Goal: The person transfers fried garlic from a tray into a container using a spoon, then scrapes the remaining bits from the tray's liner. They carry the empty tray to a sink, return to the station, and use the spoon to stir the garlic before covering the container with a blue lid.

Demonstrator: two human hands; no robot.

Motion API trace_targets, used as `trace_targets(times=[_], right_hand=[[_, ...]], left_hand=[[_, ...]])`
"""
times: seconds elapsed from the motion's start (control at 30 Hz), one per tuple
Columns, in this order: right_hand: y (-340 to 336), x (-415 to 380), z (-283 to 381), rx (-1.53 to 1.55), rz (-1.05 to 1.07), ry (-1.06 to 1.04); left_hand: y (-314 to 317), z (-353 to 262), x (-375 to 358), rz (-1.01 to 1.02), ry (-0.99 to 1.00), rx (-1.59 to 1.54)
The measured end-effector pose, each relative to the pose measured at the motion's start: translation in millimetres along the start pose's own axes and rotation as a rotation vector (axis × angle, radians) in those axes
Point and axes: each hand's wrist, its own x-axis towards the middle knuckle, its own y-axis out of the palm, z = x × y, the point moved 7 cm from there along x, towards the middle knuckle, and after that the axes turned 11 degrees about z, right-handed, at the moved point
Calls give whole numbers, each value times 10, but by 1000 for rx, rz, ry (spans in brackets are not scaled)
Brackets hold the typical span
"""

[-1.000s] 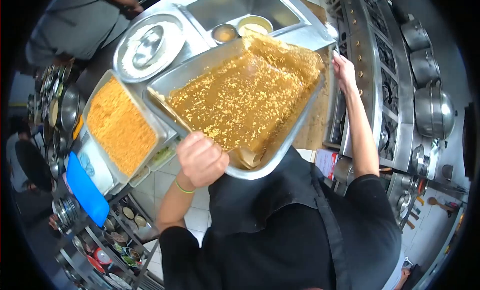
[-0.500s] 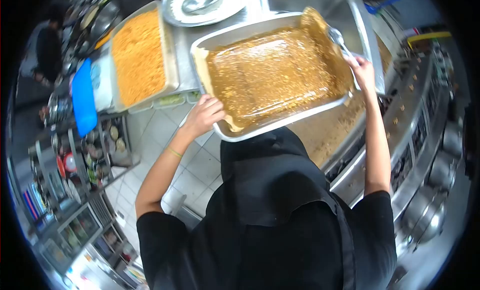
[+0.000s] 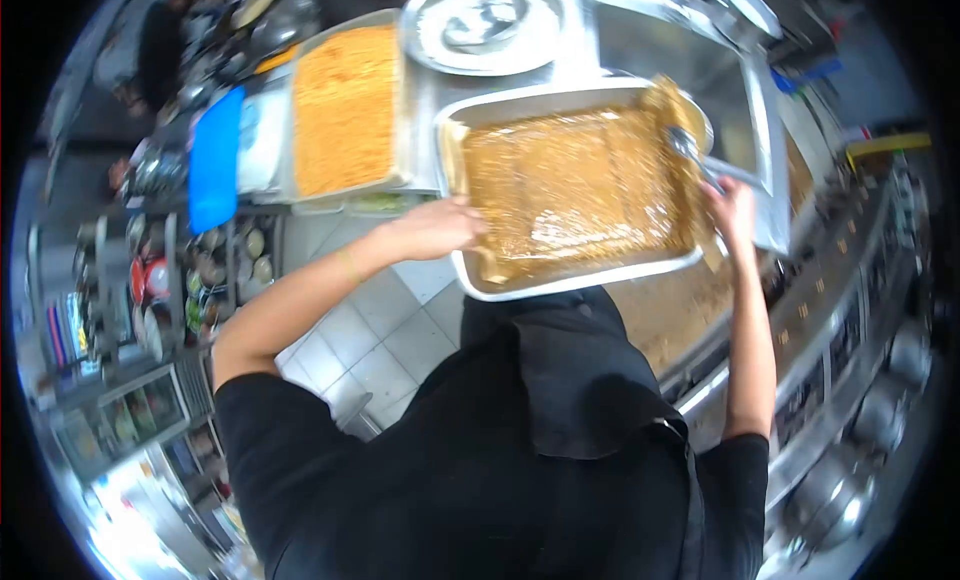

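A metal tray (image 3: 580,286) with a glossy brown, grainy layer (image 3: 575,185) stands at the counter's front edge, lined with paper (image 3: 456,160) that shows at its left and right ends. My left hand (image 3: 450,228) is closed at the tray's left wall, its fingertips over the rim by the paper. At the right end, my right hand (image 3: 733,212) is closed round the handle of a metal spoon (image 3: 684,143), whose head rests against the paper and brown layer near the back right corner. Motion blurs the fingers a little.
Left of the tray stands a container of orange crumbs (image 3: 345,110), with a blue board (image 3: 216,162) beyond it. A metal bowl (image 3: 483,28) with white contents is behind. A sink (image 3: 680,70) lies at the back right. Another person (image 3: 160,50) is far left.
The view has shifted, so things appear farther right and lower. The tray sits straighter. A round metal dish now shows behind its right corner. Both hands keep their places at its ends.
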Motion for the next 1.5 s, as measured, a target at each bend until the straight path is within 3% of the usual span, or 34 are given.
trace_targets(times=[0.03, 0.07, 0.13, 0.2, 0.33, 0.37, 0.4, 0.43, 0.47, 0.57, 0.67, 0.7, 0.8, 0.87, 0.9, 0.97, 1.0, 1.07, 1.13, 1.2, 1.23, 1.3, 1.43, 1.5], right_hand=[[-71, -60, 140, 18, -26, 8], [-107, -99, 172, 41, -215, -180], [-247, -157, 449, 179, -52, -58], [-337, -194, 587, 231, -22, 5], [-444, -266, 887, 310, 85, 34], [-363, -267, 900, 266, 14, -72], [-332, -374, 1094, 291, 129, 52], [-219, -425, 1252, 247, 110, -97], [-85, -482, 1410, 211, 94, -251], [112, -620, 1809, 239, 134, -328], [139, -607, 1911, 158, 133, -345], [123, -578, 1885, 238, 255, -241], [-120, -597, 1934, 296, 231, -244], [-253, -581, 1882, 280, 214, -218], [-365, -596, 1904, 303, 148, -278], [-556, -647, 1928, 343, 79, -325], [-635, -667, 1935, 394, 92, -291], [-753, -708, 1929, 395, 64, -275], [-768, -744, 1911, 370, 107, -262], [-733, -770, 1910, 349, 149, -248], [-694, -788, 1906, 330, 147, -250], [-639, -818, 1911, 304, 141, -249], [-635, -856, 1902, 306, 165, -180], [-633, -875, 1875, 285, 148, -172]], left_hand=[[-107, -22, 28, -22, 38, 9], [-167, 35, 63, 33, -14, -8], [-273, 57, 125, 104, -41, -21], [-575, 195, 114, -131, -226, -78], [-659, 251, 73, -229, -290, -175], [-542, 237, 42, -179, -265, -153], [-466, 207, 51, -130, -235, -125], [-344, 233, 68, 15, -311, -214], [-309, 237, 79, 19, -322, -219], [-10, 356, 112, 87, -370, -91], [220, 498, 140, 250, -424, -4], [255, 513, 109, 253, -448, -21], [172, 533, 85, 84, -379, -41], [49, 593, 11, -193, -353, -99], [-22, 590, 5, -196, -354, -93], [-298, 709, -157, -444, -566, -143], [-317, 730, -148, -450, -562, -139], [-440, 871, -299, -672, -753, -8], [-368, 1025, -343, -697, -807, -25], [-307, 1158, -382, -553, -1030, -7], [-356, 1134, -355, -554, -1032, -7], [-378, 1159, -310, -448, -1214, -100], [-322, 1243, -261, -425, -1287, -215], [-135, 1377, -233, -556, -1262, -216]])
